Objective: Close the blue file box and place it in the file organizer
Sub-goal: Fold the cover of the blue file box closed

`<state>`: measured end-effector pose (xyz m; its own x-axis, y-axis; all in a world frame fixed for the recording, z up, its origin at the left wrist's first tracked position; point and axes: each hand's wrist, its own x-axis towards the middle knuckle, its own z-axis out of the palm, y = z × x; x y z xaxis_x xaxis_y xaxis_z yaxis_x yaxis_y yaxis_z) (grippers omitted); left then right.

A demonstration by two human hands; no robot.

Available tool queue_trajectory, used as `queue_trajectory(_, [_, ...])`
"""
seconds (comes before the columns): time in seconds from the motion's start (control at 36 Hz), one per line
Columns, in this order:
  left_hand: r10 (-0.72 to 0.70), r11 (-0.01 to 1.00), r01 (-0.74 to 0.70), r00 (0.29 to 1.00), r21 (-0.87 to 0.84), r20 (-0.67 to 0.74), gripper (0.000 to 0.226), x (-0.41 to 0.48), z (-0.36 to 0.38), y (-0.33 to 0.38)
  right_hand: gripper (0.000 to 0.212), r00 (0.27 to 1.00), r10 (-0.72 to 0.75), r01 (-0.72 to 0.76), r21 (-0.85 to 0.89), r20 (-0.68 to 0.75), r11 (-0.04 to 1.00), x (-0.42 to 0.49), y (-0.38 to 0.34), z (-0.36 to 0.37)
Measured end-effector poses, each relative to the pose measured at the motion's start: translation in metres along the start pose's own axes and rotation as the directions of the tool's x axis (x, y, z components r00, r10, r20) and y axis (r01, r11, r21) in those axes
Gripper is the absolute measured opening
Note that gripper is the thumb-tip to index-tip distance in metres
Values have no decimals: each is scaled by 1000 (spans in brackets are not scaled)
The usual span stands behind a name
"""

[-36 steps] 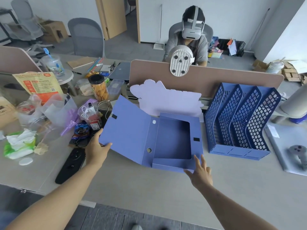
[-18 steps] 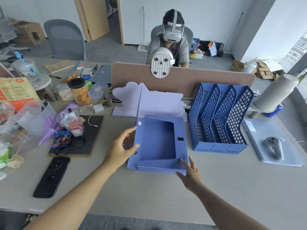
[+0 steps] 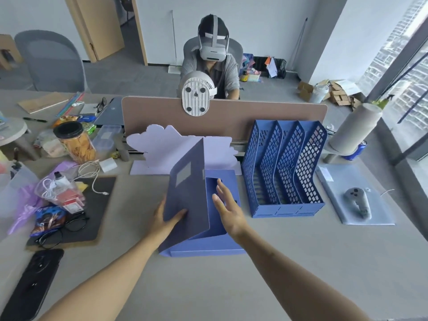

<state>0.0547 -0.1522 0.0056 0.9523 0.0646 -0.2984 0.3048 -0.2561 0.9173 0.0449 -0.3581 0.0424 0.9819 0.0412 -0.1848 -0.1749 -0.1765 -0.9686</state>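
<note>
- Blue file box [image 3: 208, 247] sits on the grey desk [image 3: 289, 262], right in front of us, base flat, just left of the file organizer [image 3: 284, 167].
- Its lid [image 3: 188, 195] is tilted up, leaning over the open base, not down on it; grey label patch shows on the outer face.
- Our left hand [image 3: 165, 220] grips the lid's lower left edge, thumb on the outer face, other fingers hidden behind the panel.
- Our right hand [image 3: 228, 208] is spread flat, fingers apart, over the box's open inside, just right of the lid; it holds nothing, and we can't tell if it touches the box.
- File organizer: blue mesh, three slots, standing upright against the brown divider [image 3: 231, 117], slots look empty from here.
- A lilac cloud-shaped card [image 3: 159, 144] stands behind the box, against the divider.
- Left of the box: black mat [image 3: 102, 205] with glasses [image 3: 67, 228], cable, snack bags; black phone [image 3: 32, 281] near the desk edge.
- Right of the organizer: grey controller [image 3: 357, 201] on a pale blue pad.
- Another person [image 3: 212, 63] in a white headset sits beyond the divider.
</note>
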Motion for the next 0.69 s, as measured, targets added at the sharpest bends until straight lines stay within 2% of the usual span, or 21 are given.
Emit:
queue_trajectory(0.14, [-86, 993, 78, 993, 90, 81, 99, 48, 1, -37, 67, 999, 24, -25, 17, 48, 1000, 20, -11, -1])
queue_trajectory(0.22, [-185, 976, 177, 981, 127, 60, 126, 55, 10, -30, 79, 998, 57, -53, -128, 29, 990, 34, -11, -5])
queue_trajectory(0.31, [-229, 968, 220, 971, 124, 67, 140, 56, 19, -25, 90, 995, 95, -92, -233, 1, 968, 45, -1, -13])
queue_trajectory(0.42, [-231, 957, 222, 972, 189, 32, 143, 58, 31, -25, 90, 992, 122, -128, -259, -40, 957, 45, 14, -27])
queue_trajectory(0.61, [-161, 929, 165, 986, 332, -39, 134, 42, 51, -30, 97, 983, 183, -184, -33, -18, 982, 31, 60, -44])
queue_trajectory(0.69, [-147, 918, 154, 988, 365, -48, 131, 36, 50, -39, 99, 978, 207, -207, -7, 10, 978, 24, 74, -45])
